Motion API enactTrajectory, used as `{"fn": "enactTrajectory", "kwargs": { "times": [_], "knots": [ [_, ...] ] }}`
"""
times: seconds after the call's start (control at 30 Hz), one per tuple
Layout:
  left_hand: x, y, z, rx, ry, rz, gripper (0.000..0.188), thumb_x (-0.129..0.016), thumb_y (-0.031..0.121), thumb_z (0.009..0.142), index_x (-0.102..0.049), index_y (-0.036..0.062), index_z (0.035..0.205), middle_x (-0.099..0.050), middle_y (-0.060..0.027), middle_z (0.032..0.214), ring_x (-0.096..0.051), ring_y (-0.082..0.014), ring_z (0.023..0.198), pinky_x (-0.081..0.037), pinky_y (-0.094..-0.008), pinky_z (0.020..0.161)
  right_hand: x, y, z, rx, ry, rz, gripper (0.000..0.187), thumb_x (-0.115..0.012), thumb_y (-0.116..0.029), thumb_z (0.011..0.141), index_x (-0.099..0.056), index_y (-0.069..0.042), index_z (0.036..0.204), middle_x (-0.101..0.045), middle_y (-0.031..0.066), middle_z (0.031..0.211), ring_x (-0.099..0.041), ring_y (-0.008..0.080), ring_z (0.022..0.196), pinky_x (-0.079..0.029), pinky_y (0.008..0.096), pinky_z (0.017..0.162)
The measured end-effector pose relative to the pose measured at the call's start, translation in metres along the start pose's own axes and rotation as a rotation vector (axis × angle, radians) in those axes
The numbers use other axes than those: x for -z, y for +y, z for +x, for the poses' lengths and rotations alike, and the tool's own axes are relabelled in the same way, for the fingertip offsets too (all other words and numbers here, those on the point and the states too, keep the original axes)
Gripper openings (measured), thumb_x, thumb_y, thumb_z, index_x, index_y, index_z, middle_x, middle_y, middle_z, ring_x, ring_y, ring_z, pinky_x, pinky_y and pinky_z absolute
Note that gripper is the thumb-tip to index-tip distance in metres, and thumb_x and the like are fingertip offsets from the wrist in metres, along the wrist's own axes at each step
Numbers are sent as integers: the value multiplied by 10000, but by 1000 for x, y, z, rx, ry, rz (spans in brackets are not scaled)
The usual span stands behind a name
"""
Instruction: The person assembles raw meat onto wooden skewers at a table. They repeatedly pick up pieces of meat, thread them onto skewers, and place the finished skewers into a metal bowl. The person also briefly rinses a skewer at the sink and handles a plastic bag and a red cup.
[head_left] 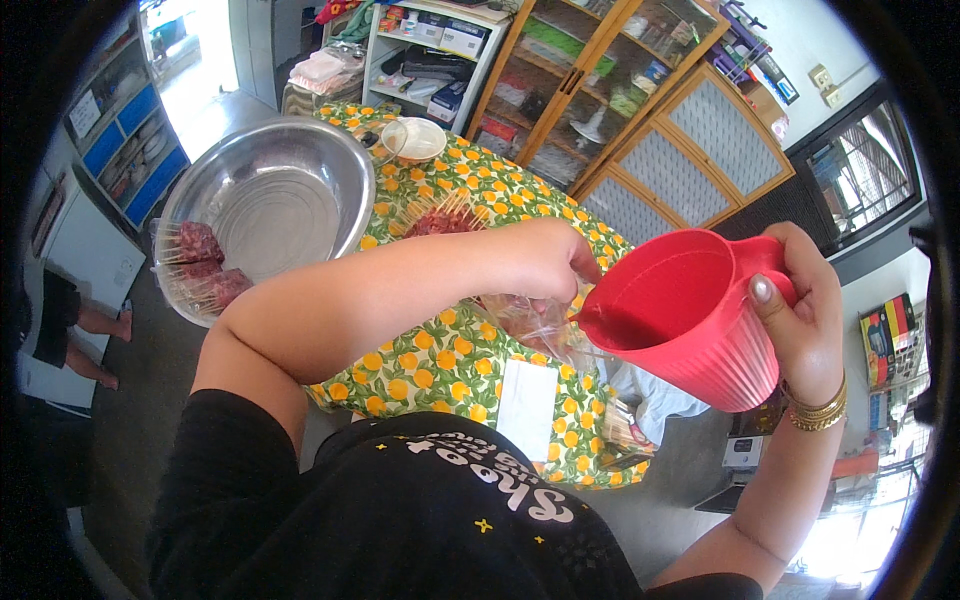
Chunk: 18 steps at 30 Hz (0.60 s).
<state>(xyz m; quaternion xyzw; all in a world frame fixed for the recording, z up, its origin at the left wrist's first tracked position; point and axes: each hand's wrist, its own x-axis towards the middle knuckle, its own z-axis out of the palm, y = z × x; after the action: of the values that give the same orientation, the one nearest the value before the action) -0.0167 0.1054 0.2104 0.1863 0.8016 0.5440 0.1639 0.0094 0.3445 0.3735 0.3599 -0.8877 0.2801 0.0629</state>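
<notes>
My right hand (808, 315) grips the handle of a red ribbed plastic pitcher (735, 350), tilted so that its spout points left. Dark red shading shows inside; whether liquid is leaving the spout cannot be made out. Below the spout, my left hand (552, 260) is closed on the upper part of a clear plastic bag (540, 325) on the table. The bag's contents are mostly hidden by folds. Beyond my left forearm lies a pile of raw meat skewers (445, 220). More meat skewers (200, 250) rest in plastic inside a large steel basin (285, 215) at left.
An orange-patterned cloth (400, 375) covers the table. On it are a white bowl (420, 140), a clear glass mug (385, 140), a white rectangular sheet or board (527, 400) and a container of sticks (625, 435). A wooden glass-door cabinet (580, 90) stands behind. Another person's legs (95, 345) show at left.
</notes>
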Motion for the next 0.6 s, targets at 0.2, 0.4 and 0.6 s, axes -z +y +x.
{"fn": "enactTrajectory", "kwargs": {
  "times": [0.2,0.4,0.6],
  "knots": [
    [1,-16,11,39,5,-46,498,-559,-6,752,-676,15,1236,-719,-101,933,-620,-132,593,-522,-268,577,-3,72,-43,-55,170,282,402,-653,-336,949,-548,12,1121,-577,17,949,-497,82,866,-409,237,776],
    [-9,-29,25,79,-13,-67,510,-555,-12,761,-670,35,1256,-708,-73,909,-619,-120,624,-518,-269,576,-61,156,-112,-228,553,839,361,-635,-326,943,-551,-31,1133,-581,-26,888,-447,46,683,-334,193,607],
    [-30,-67,45,153,-8,-104,540,-539,-32,763,-652,39,1286,-712,-77,947,-611,-111,627,-513,-263,577,-115,221,-194,-392,801,994,352,-617,-361,926,-551,-49,1073,-552,-21,788,-485,72,666,-360,215,578]
  ]
}}
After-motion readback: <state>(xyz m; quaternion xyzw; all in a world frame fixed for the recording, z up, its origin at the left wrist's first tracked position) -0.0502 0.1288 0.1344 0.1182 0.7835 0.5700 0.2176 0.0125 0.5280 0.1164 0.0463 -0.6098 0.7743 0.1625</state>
